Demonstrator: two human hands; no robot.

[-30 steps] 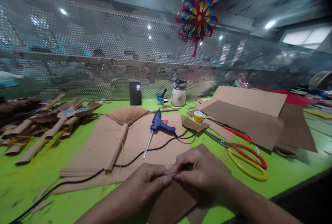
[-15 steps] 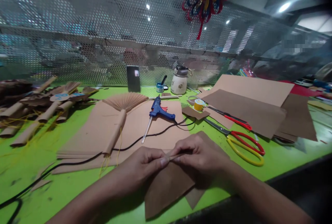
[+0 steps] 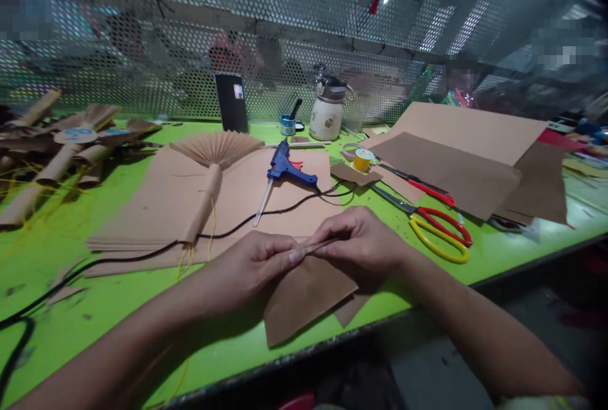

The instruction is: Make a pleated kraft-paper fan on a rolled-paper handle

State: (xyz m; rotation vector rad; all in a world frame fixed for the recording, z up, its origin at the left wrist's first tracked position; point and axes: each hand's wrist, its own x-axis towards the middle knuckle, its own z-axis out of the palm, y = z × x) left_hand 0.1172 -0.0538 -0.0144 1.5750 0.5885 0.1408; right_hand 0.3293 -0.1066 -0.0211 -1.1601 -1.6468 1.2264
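Note:
My left hand [image 3: 256,264] and my right hand [image 3: 363,242] meet over the front of the green table [image 3: 57,258], both pinching the folded top edge of a brown paper sheet [image 3: 304,293]. The fingers of both hands are closed on the narrow fold between them. The sheet's loose part lies flat under my hands, reaching the table's front edge. A finished paper fan [image 3: 213,156] on a rolled handle lies on a stack of tan paper [image 3: 156,207] behind my left hand.
A blue glue gun [image 3: 285,169] with a black cord [image 3: 142,255] lies mid-table. Red and yellow scissors [image 3: 437,226], a yellow thread spool [image 3: 363,160], a white jar [image 3: 326,118] and large brown sheets [image 3: 456,156] sit to the right. More fans [image 3: 61,150] are piled at the left. A perforated metal screen [image 3: 142,36] backs the table.
The camera has tilted down, so the scene slid up in view. My hands kept pinching the paper fold and stayed together over the sheet.

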